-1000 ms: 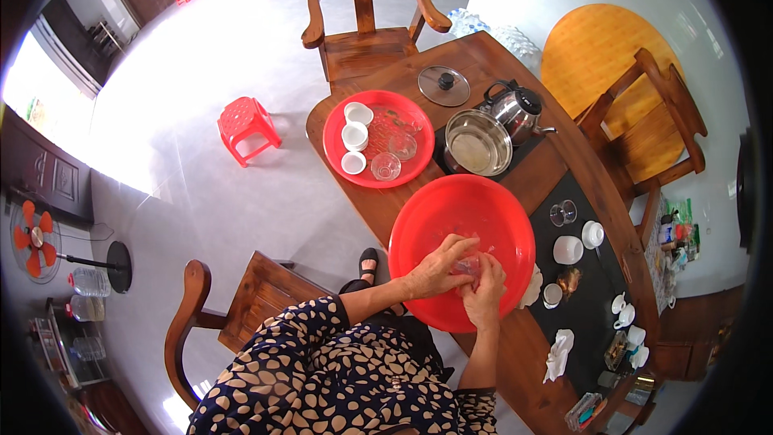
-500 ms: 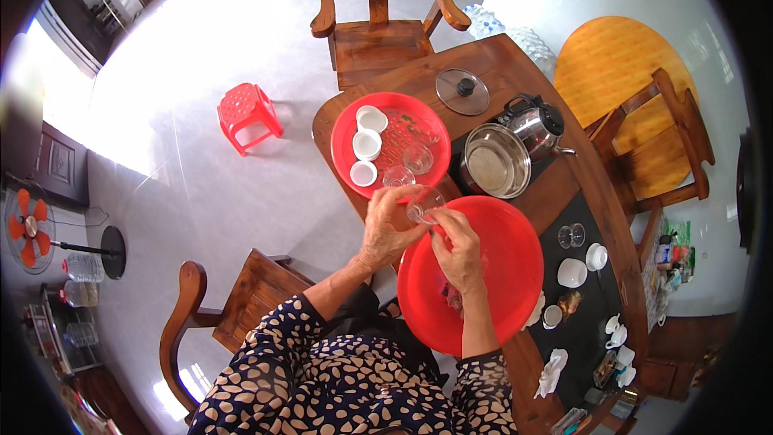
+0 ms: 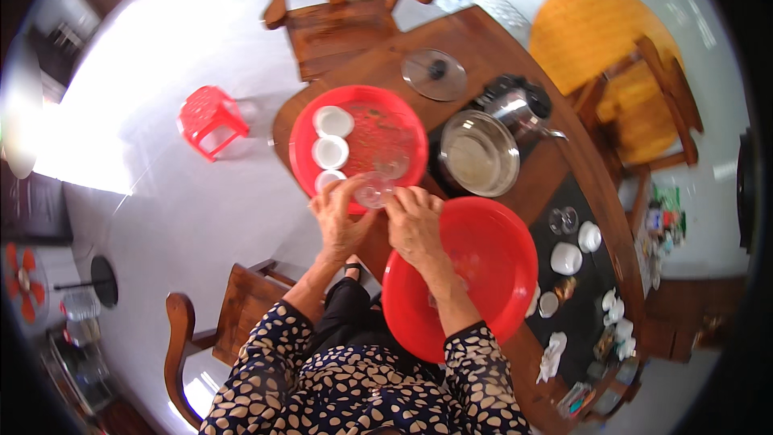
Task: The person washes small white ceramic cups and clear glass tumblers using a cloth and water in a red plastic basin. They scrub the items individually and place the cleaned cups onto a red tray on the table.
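Observation:
Between my hands, over the near edge of a red tray (image 3: 303,149), is a small clear glass cup (image 3: 374,192). My left hand (image 3: 338,221) grips it from the left, and my right hand (image 3: 416,225) has its fingers closed at the right side. Three white cups (image 3: 330,152) line the left part of the tray, the nearest partly covered by my left hand. Another clear glass cup (image 3: 392,164) rests in the tray just beyond the held one; motion blurs both. Under my right forearm sits a large red basin (image 3: 499,266) with some water and indistinct things inside.
Right of the tray stand a steel pot (image 3: 480,157) and an electric kettle (image 3: 519,113), with a glass lid (image 3: 435,75) behind. White teaware (image 3: 566,258), two small glasses (image 3: 563,220) and a crumpled tissue (image 3: 551,357) lie further right. Wooden chairs (image 3: 342,32) flank the table.
Both hands have moved left with the glass cup, from the basin's far edge to above the tray's near edge. The whole view has shifted slightly.

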Demonstrator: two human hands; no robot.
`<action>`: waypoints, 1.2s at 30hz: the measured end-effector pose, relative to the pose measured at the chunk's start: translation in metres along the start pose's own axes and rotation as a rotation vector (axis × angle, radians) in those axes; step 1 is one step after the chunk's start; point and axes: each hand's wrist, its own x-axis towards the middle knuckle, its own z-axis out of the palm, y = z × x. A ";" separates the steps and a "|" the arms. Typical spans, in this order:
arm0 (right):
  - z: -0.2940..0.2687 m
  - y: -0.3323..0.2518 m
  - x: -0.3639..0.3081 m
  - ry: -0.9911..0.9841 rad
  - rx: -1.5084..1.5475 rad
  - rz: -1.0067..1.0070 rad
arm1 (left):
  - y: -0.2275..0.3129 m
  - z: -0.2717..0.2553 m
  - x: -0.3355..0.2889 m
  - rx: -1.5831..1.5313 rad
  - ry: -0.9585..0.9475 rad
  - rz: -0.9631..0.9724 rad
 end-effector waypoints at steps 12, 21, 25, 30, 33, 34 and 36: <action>-0.085 0.115 -0.077 0.476 0.020 0.445 | 0.055 -0.010 -0.003 0.045 0.043 0.101; -0.106 0.270 -0.150 0.154 -0.427 0.949 | 0.137 0.016 -0.045 0.041 -0.797 0.354; -0.100 0.298 -0.152 0.012 -0.438 0.949 | 0.132 0.035 -0.068 0.037 -1.059 0.302; -0.106 0.303 -0.166 0.171 -0.393 0.893 | 0.131 0.048 -0.080 0.027 -1.202 0.307; -0.132 0.277 -0.163 0.430 0.047 0.753 | 0.141 0.052 -0.081 0.022 -1.291 0.209; -0.142 0.264 -0.167 0.549 0.299 0.662 | 0.148 0.053 -0.079 0.078 -1.361 0.134; -0.170 0.212 -0.163 0.542 0.612 0.745 | 0.153 0.051 -0.080 0.087 -1.441 0.063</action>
